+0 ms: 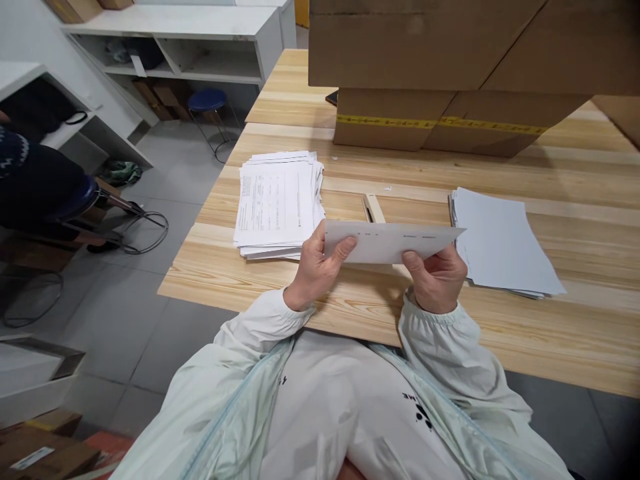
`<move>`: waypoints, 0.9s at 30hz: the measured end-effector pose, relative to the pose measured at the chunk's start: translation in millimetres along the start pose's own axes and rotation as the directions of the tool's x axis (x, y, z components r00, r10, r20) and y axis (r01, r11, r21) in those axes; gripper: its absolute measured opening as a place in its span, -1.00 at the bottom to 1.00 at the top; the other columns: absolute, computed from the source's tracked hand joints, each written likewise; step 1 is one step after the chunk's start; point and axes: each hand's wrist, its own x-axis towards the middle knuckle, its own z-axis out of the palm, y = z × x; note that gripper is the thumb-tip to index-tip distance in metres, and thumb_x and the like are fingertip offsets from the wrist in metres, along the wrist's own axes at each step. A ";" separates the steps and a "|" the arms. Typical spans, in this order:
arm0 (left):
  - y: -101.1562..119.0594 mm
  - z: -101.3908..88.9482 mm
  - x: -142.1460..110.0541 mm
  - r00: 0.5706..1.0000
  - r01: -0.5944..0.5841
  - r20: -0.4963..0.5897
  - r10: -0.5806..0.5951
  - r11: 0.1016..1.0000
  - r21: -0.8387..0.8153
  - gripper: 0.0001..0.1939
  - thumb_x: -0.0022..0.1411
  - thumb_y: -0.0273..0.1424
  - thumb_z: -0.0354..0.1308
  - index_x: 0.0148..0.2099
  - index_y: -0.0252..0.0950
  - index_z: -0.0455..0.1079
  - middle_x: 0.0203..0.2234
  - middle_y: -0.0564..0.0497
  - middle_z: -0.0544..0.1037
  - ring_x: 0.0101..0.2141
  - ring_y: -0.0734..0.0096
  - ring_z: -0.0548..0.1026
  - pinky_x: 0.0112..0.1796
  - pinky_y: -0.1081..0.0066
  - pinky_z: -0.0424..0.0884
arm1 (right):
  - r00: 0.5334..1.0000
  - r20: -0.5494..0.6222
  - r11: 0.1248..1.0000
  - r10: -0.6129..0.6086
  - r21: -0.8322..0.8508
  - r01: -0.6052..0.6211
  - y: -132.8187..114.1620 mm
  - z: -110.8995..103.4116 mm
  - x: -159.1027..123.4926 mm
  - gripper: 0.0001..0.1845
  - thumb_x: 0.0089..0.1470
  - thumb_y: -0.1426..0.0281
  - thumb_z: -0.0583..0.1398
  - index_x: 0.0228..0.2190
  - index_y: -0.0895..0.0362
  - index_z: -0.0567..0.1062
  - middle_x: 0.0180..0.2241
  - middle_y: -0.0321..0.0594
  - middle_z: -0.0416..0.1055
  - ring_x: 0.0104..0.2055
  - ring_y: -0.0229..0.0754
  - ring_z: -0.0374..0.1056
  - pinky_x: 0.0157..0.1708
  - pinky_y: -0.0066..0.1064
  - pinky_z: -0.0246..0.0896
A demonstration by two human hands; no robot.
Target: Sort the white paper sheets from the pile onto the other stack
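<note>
Between my two hands I hold a white sheet of paper (383, 241) above the table's front part; it looks folded, with small print along its upper side. My left hand (323, 263) grips its left end, thumb on top. At the right end my right hand (436, 275) pinches it the same way, fingers hidden behind. Just beyond my left hand lies a thick stack of printed sheets (280, 203). To the right of my right hand sits a pile of blank-looking sheets (507, 240). A narrow beige object with a dark slot (374, 209) lies behind the paper, partly covered.
Large cardboard boxes (400, 43) are stacked at the back of the wooden table (350, 307). A dark flat object (331, 99) pokes out beside them. On the left are a blue stool (207, 100), white shelves (217, 61) and a seated person (37, 177).
</note>
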 end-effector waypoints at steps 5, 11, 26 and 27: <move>4.2 2.0 -1.0 0.998 -0.065 -0.019 0.065 0.997 0.030 -0.69 0.33 -0.07 0.14 -0.19 -0.24 0.39 -0.35 0.02 0.54 -0.32 0.42 0.48 -0.26 0.40 0.43 | 0.999 -0.022 1.000 -0.026 0.010 0.026 -3.4 4.8 -1.8 -0.68 -0.03 0.14 0.39 -0.30 0.08 0.57 -0.35 -0.17 0.55 -0.28 -0.13 0.49 -0.17 -0.22 0.43; 29.5 2.2 -0.4 0.972 -0.210 -0.096 0.216 0.975 0.073 -0.77 0.37 -0.14 0.12 -0.19 -0.19 0.42 -0.39 0.06 0.51 -0.36 0.45 0.48 -0.32 0.40 0.41 | 0.986 -0.131 0.994 -0.107 -0.028 0.104 -18.0 7.6 0.3 -0.61 -0.08 0.05 0.40 -0.33 0.06 0.56 -0.36 -0.13 0.56 -0.29 -0.08 0.50 -0.21 -0.16 0.46; 5.1 -3.2 -1.8 0.973 -0.200 -0.119 0.199 0.980 0.004 -0.76 0.31 -0.15 0.21 -0.18 -0.22 0.35 -0.42 0.11 0.45 -0.39 0.54 0.42 -0.31 0.50 0.38 | 0.998 0.028 0.990 0.065 0.127 -0.068 5.4 7.9 -12.7 -0.72 -0.05 0.27 0.42 -0.27 0.09 0.59 -0.28 -0.21 0.57 -0.23 -0.20 0.48 -0.19 -0.33 0.42; 3.5 -2.9 -2.5 0.975 -0.188 -0.116 0.187 0.982 0.005 -0.75 0.31 -0.15 0.21 -0.17 -0.22 0.35 -0.40 0.10 0.46 -0.38 0.53 0.43 -0.30 0.50 0.39 | 0.997 0.031 0.989 0.064 0.131 -0.068 5.6 7.8 -12.7 -0.73 -0.05 0.29 0.42 -0.27 0.08 0.58 -0.29 -0.22 0.57 -0.24 -0.21 0.47 -0.20 -0.35 0.40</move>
